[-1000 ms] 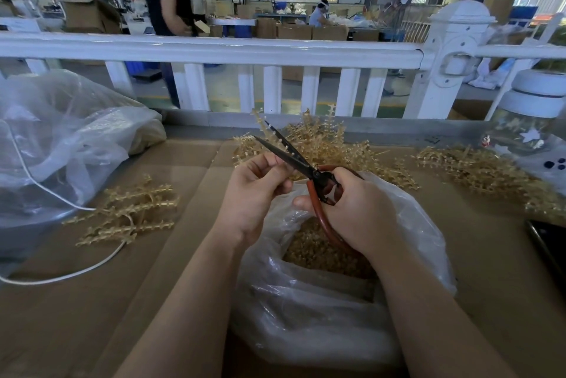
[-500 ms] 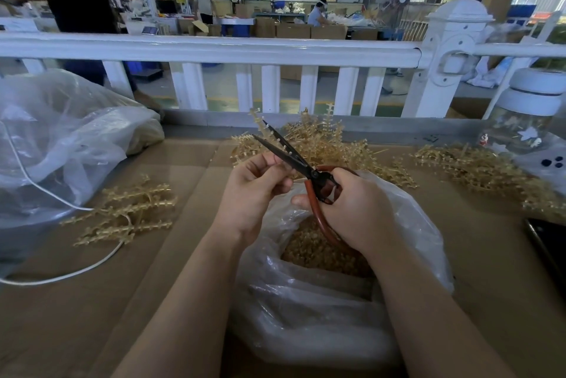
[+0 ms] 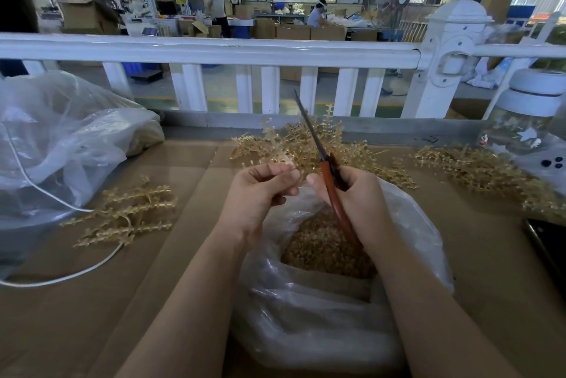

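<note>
My right hand (image 3: 360, 194) grips red-handled scissors (image 3: 329, 172) with the blades closed and pointing up and away. My left hand (image 3: 260, 191) has its fingers curled, pinching a small pale plastic piece at the fingertips, just left of the scissors. Both hands hover over a clear plastic bag (image 3: 321, 316) whose open mouth shows a heap of small golden cut pieces (image 3: 321, 249). Behind the hands lies a pile of golden plastic sprigs (image 3: 294, 145).
More golden sprigs lie at the left (image 3: 125, 215) and at the right (image 3: 477, 169) on the cardboard-covered table (image 3: 153, 301). A large crumpled plastic bag (image 3: 61, 139) and a white cable (image 3: 61, 278) sit far left. A glass jar (image 3: 526, 120) stands right, a dark phone (image 3: 548, 243) near the edge. A white railing (image 3: 214, 51) borders the back.
The scissors' blades have closed and swung from pointing left to pointing up and away. My left hand's fingers have curled in, and the person behind the railing has moved out of view to the left.
</note>
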A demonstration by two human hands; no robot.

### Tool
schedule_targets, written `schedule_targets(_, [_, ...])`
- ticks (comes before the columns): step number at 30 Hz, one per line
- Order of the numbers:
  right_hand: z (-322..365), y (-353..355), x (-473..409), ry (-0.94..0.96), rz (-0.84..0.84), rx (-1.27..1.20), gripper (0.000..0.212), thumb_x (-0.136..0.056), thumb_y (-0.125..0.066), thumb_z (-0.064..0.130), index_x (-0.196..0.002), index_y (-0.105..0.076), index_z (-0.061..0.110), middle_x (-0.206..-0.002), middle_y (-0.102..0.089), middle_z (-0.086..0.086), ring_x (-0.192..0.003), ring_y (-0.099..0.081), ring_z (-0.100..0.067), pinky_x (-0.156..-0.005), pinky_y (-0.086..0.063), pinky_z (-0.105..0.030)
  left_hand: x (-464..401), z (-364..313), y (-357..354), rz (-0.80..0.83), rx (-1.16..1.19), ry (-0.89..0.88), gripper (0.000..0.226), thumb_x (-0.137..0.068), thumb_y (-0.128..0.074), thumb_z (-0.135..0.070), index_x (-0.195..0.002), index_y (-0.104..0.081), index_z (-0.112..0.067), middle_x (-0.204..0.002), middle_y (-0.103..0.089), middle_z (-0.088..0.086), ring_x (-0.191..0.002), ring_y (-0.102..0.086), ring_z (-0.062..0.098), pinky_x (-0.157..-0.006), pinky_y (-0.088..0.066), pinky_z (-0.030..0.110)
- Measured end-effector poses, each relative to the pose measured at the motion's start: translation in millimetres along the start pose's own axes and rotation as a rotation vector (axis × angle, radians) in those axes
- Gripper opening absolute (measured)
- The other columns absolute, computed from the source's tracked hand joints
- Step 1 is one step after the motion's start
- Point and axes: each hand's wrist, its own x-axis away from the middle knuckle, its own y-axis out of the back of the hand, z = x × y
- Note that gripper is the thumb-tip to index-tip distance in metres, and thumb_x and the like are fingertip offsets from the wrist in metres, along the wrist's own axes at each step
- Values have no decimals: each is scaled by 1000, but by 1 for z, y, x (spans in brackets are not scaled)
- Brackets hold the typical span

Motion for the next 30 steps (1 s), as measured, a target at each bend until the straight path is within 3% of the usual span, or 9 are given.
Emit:
schedule_targets(4, [2,-2,-2,-68,28,-68,15,-87,-77,29,-75,-73,22,-57,-68,11,-51,-61,1,-53,-49,-14,0,4,-2,18,-129,14,14,-62,-82,-28,-73,-78,-22,-70,-68,-3,-59,-53,5,-59,-41,19])
schedule_targets(10, [5,-2,-1,-59,40,-75,12,-88,-74,25,-77,-72,23,-59,-68,10,-54,-62,-1,-59,-52,-21,2,2,-6,7,-184,-56,6,-68,-83,-19,-67,-77,-19,-62,-68,-1,-47,-50,4,-47,-40,16])
schedule_targets(15, [5,0,-1,-52,10,-111,13,-88,-74,22,-75,-71,20,-59,-67,8,-53,-60,-2,-62,-51,-28,6,3,-5,-297,-412,-426,43,-77,-82,-39,-53,-51,-19,-49,-48,-5,-48,-40,9,-49,-39,22])
schedule_targets(19, [4,0,0,-35,21,-127,14,-89,-74,20,-76,-70,24,-59,-68,12,-56,-62,-1,-66,-50,-25,8,-2,-2,-441,-502,-642,27,-76,-74,-50,-73,-53,-33,-72,-55,-13,-66,-51,10,-63,-46,32])
schedule_targets(21, [3,-1,-1,-15,26,-114,13,-89,-74,20,-77,-70,24,-61,-68,12,-57,-62,0,-66,-51,-23,6,-3,0,-374,-624,-564,26,-76,-73,-53,-89,-54,-42,-94,-60,-16,-90,-58,7,-85,-47,29])
schedule_targets(23, [2,0,-1,-11,32,-110,13,-89,-74,19,-77,-70,23,-61,-68,12,-58,-63,-1,-66,-53,-24,3,-2,1,-220,-603,-388,23,-80,-77,-45,-95,-60,-41,-101,-64,-14,-101,-61,9,-96,-47,36])
schedule_targets(25, [1,0,-2,-2,40,-104,14,-89,-74,19,-77,-70,23,-61,-68,12,-57,-62,-1,-64,-53,-21,2,0,0,-97,-502,-288,12,-84,-77,-27,-91,-69,-23,-91,-70,-10,-92,-65,5,-88,-49,27])
schedule_targets(27, [0,0,-3,22,45,-94,15,-89,-75,18,-77,-70,25,-61,-68,12,-56,-62,1,-59,-51,-15,2,1,-1,-63,-466,-309,7,-87,-74,-15,-86,-71,-9,-81,-70,-11,-81,-64,-1,-78,-47,15])
schedule_targets(30, [-2,1,-3,47,34,-43,10,-86,-77,28,-80,-70,26,-70,-71,16,-63,-66,1,-58,-49,-13,1,-2,-1,-74,-405,-314,7,-88,-72,-12,-81,-71,-10,-75,-69,-11,-75,-63,2,-75,-48,15])
